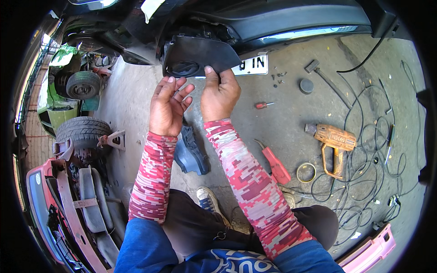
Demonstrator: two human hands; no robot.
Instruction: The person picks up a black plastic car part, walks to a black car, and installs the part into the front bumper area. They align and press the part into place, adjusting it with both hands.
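Note:
A black plastic trim panel (200, 57) with an oval recess hangs at the underside of a dark car bumper (291, 20). My right hand (221, 95) pinches the panel's lower edge, thumb in front and fingers behind. Just below the panel's left corner is my left hand (167, 109), palm up, fingers half curled and apart, nothing visible in it. Whether its fingertips touch the panel I cannot tell. Behind the panel, a white number plate (255, 65) shows partly. A grey-blue molded plastic part (189, 152) lies on the floor beneath my forearms.
On the concrete floor at right lie an orange heat gun (334, 141), a hammer (325, 79), a small screwdriver (264, 105), a red-handled knife (275, 164), a tape roll (306, 173), scattered screws and tangled cable. Wheels (84, 129) and loose bumpers (50, 204) stand at left.

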